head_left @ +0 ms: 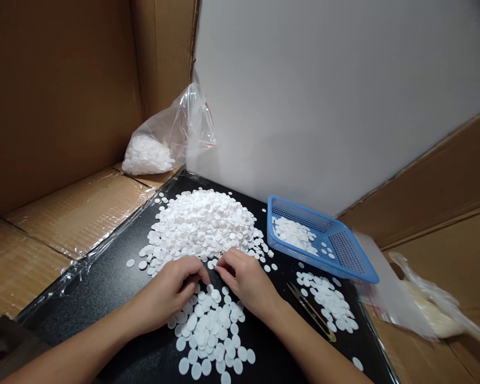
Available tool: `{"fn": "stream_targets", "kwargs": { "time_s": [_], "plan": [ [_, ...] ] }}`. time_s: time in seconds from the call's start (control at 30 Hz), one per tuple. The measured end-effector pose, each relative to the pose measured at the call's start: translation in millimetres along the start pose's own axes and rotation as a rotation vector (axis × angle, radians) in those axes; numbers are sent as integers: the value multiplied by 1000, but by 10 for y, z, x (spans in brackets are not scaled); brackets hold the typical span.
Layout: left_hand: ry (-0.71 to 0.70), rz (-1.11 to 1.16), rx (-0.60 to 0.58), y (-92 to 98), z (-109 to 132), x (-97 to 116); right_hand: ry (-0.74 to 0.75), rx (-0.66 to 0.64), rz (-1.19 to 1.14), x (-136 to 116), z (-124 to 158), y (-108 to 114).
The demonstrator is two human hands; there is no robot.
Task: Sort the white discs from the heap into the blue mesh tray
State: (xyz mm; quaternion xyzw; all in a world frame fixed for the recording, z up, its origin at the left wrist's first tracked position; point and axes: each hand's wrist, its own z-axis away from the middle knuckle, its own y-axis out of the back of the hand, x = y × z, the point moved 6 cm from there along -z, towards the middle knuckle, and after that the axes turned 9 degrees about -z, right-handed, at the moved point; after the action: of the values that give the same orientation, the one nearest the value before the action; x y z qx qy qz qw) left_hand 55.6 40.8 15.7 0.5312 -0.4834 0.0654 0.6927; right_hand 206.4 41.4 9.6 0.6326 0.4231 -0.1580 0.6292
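Note:
My left hand [178, 282] is bent over the upper edge of a small heap of white discs [210, 330] on the black tabletop [132, 314]. Its index finger points down at the discs, with a gap to the thumb; its other fingers are curled and partly hidden. Facing it, my right hand [248, 277] has thumb and index finger brought together at a white disc [212, 264], in front of a large mound of the same discs [204, 224]. Whether anything lies in either palm is hidden.
A blue plastic basket [320, 258] with discs inside stands at the right. Below it are a patch of loose discs [330, 301] and tweezers [312, 312]. A clear bag of white pieces [148, 154] sits at the back left; another plastic bag [432, 309] lies right. Cardboard and a pale wall [324, 96] surround the table.

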Motion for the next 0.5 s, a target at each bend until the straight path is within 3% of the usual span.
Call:
{"fn": "stream_targets", "kwargs": {
  "time_s": [0.1, 0.23, 0.5],
  "plan": [
    [32, -39, 72, 38, -11, -26, 5, -72, -39, -32, 44, -29],
    [43, -84, 76, 31, -7, -35, -22, -167, -92, -44, 74, -31],
    [-5, -114, 91, 5, -29, -29, -85, -86, -137, -17, 42, 22]
  ]
}}
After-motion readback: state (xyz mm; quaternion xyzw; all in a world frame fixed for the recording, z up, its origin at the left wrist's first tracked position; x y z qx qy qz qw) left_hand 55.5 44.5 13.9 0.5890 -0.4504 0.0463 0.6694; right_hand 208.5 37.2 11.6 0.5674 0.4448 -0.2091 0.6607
